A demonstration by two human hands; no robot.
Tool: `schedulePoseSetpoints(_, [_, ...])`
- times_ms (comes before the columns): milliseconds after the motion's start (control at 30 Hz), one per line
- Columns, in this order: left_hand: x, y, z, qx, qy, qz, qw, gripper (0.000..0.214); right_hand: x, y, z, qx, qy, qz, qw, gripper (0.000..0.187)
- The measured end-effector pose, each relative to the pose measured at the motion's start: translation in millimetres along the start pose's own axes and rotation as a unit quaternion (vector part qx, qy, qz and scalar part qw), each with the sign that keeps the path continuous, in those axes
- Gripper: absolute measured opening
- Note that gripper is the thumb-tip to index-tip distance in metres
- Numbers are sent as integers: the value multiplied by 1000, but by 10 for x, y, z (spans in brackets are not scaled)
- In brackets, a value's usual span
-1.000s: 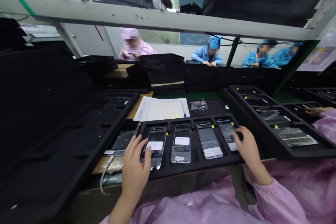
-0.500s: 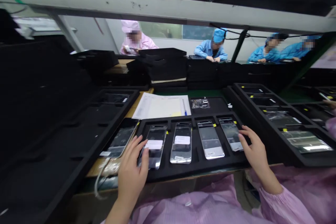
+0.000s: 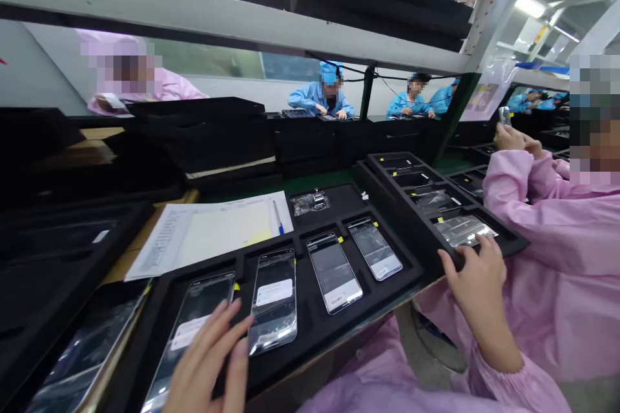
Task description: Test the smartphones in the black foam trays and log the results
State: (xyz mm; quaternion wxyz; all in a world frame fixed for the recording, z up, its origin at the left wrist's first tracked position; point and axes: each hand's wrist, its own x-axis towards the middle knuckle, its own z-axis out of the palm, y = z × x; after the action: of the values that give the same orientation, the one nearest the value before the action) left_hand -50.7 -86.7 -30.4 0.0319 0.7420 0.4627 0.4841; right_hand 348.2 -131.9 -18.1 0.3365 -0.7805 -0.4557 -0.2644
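Green bench point(image 3: 322, 178), black compartmented trays point(image 3: 310, 306) on top.

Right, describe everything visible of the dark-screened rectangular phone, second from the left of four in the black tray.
The dark-screened rectangular phone lies face up in a recess of the black, foam-like tray. Its corners are rounded; its glossy screen shows a lit white pop-up box with text too small to read. Bright creased reflections near its lower end suggest clear film. A yellow tab shows at its upper right edge. A fingertip of the bare left hand overlaps its left edge; contact is unclear.
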Motion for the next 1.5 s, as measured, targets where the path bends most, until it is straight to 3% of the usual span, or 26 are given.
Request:
schedulePoseSetpoints(67, [111, 292, 147, -63, -51, 0, 997, 27, -59, -242, 13, 62, -23, -30, 997, 41])
schedulePoseSetpoints(133, [207, 578, 336, -175, -158, -51, 971, 22, -124, -508, 9, 136, -74, -73, 985, 42])
schedulePoseSetpoints(200, [270, 848, 561, -314, -291, -164, 889, 24, -165, -708, -46, 204, -136, -117, 962, 45])
schedulePoseSetpoints(267, [300, 1087, 806, -444, -386, -288, 756, 29, -154, -759, -163, 244, -166, -147, 944, 45])
schedulePoseSetpoints(333, [307, 1277, 1042, -516, -429, -386, 633, 38, -83, -615, -311, 231, -130, -132, 955, 46])
schedulePoseSetpoints(400, [301, 1416, 1243, -553, -424, -442, 565, 48, 22, -295, -426, 144, -66, -50, 986, 55])
schedulePoseSetpoints(467, [285, 1519, 1396, -569, -410, -463, 542, 56, 117, 126, -462, 0, -96, 75, 993, 67])
schedulePoseSetpoints(500, [274, 1565, 1455, -575, -404, -465, 538, 58, 149, 338, -450, -47, -137, 127, 981, 72])
schedulePoseSetpoints(567, [249, 1654, 1544, -591, -391, -463, 532, 56, 181, 687, -389, -63, -197, 156, 966, 74])
schedulePoseSetpoints(667, [220, 1779, 1640, -623, -348, -460, 527, 50, 147, 852, -295, 24, -205, 157, 966, 74])
schedulePoseSetpoints(733, [227, 1837, 1698, -645, -300, -463, 529, 53, 64, 685, -276, 135, -220, 190, 947, 81])
schedulePoseSetpoints(800, [268, 1855, 1751, -647, -226, -472, 555, 57, -62, 367, -299, 274, -272, 213, 898, 91])
schedulePoseSetpoints(900, [382, 1782, 1768, -603, -115, -486, 622, 55, -247, -137, -377, 423, -383, 163, 805, 91])
schedulePoseSetpoints(933, [422, 1730, 1738, -586, -93, -488, 640, 54, -280, -257, -400, 437, -408, 135, 790, 85])
schedulePoseSetpoints(967, [458, 1665, 1682, -575, -81, -489, 651, 52, -292, -342, -416, 430, -408, 109, 798, 76])
schedulePoseSetpoints(1000, [485, 1586, 1595, -570, -76, -488, 657, 51, -280, -391, -423, 404, -379, 87, 828, 66])
schedulePoseSetpoints(1067, [501, 1389, 1327, -561, -67, -489, 665, 50, -196, -396, -405, 318, -245, 39, 915, 50])
schedulePoseSetpoints(1133, [462, 1147, 948, -553, -61, -498, 665, 51, -68, -325, -350, 237, -116, -17, 964, 46])
schedulePoseSetpoints(1233, [323, 753, 278, -511, -45, -546, 662, 51, 89, -201, -229, 183, -70, -78, 978, 53])
schedulePoseSetpoints(1333, [130, 402, -341, -422, 24, -622, 659, 56, 113, -176, -103, 177, -106, -103, 973, 55])
schedulePoseSetpoints(1433, [-114, 66, -798, -342, 90, -661, 662, 55, 37, -293, 10, 205, -168, -131, 955, 49])
schedulePoseSetpoints(1467, [-205, -60, -915, -312, 82, -651, 687, 52, 11, -354, 47, 211, -188, -141, 949, 47])
schedulePoseSetpoints(1500, [-291, -194, -1016, -266, 70, -613, 740, 49, -7, -419, 83, 213, -201, -151, 944, 46])
